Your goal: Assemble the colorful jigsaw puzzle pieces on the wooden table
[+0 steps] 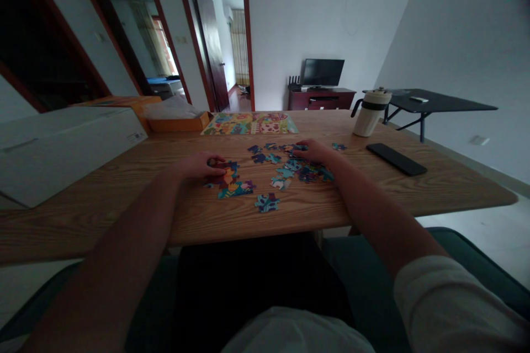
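- Head view: looks down on a wooden table (194,226), spread beneath the left hand (202,165) and the right hand (312,151).
- Takes in a black folding table (451,100), well beyond the right hand and off to its right.
- Includes a long white box (70,140), lying left of the left hand.
- Shows a colourful picture sheet (252,123), laid flat ahead of both hands.
- Shows an orange tray (178,124) beyond the left hand, with clear plastic (168,108) in it.
- Has a pale jug (366,118) standing past the right hand, to its right.
- Has a flat black slab (396,159), phone-like, lying right of the right hand.
- Shows a joined puzzle section (236,187) under the left hand's fingers, loosely curled at its edge; cannot tell whether gripping or merely touching.
- Shows a heap of puzzle pieces (310,172) under the right hand's lowered fingers; cannot tell whether pinching any.
- Shows a small piece cluster (267,202), nearer than both hands and between them.
- Shows a lone piece (339,146) just right of the right hand.
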Available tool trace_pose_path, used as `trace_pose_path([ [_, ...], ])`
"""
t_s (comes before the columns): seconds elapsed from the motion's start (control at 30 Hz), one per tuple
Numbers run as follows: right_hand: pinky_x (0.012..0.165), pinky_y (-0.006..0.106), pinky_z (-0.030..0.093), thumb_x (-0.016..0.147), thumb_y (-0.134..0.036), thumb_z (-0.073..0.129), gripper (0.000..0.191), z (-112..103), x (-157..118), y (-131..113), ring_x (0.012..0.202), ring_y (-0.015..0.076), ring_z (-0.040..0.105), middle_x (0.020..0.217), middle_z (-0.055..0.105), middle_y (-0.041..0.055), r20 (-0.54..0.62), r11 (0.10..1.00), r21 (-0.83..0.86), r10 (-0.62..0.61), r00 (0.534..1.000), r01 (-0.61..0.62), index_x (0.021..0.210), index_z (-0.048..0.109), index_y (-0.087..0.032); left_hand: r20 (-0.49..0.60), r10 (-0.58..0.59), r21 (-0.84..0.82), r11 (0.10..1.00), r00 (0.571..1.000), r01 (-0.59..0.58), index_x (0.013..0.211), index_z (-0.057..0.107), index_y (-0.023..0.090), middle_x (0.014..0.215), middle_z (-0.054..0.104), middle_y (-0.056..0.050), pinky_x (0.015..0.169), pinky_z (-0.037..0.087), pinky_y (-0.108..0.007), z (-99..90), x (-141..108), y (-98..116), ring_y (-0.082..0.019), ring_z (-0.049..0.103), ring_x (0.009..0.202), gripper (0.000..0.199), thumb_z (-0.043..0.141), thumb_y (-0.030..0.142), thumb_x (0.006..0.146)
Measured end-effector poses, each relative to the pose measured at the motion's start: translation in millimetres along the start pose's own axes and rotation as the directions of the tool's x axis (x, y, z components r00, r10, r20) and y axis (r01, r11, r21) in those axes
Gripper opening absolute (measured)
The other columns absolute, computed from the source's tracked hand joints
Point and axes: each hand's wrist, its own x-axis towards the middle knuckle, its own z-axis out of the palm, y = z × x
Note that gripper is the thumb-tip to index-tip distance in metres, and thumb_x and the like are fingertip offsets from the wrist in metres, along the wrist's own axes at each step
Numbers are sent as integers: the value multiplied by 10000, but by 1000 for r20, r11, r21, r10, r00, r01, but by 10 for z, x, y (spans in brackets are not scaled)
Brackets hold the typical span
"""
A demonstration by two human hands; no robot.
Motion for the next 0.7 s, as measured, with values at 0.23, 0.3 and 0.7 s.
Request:
trace_pose_path([
  [0.23,636,256,538,913,-347,753,400,30,16,-4,684,153,694,1169,765,128,-6,989,96,116,993,-115,1268,710,-168,7,25,-27,999,1000,-25,1272,708,220,1161,761,-105,795,586,-339,-7,-25,35,-308,724,1021,774,797,654,637],
  [0.3,607,244,533,895,-285,770,397,30,13,-6,676,143,684,1158,763,129,-27,976,164,151,988,-144,1262,696,-153,18,12,-32,999,1000,-11,1301,693,208,1160,762,-109,796,586,-343,-5,-14,26,-307,724,1012,819,790,668,631],
  [0.7,808,356,566,837,-300,781,245,-684,-391,247,862,243,729,1043,796,113,-98,1000,7,16,995,-15,1048,800,-176,21,30,-67,997,999,-29,1261,727,250,1103,784,-90,738,588,-347,8,24,-7,-309,734,929,711,784,650,676],
])
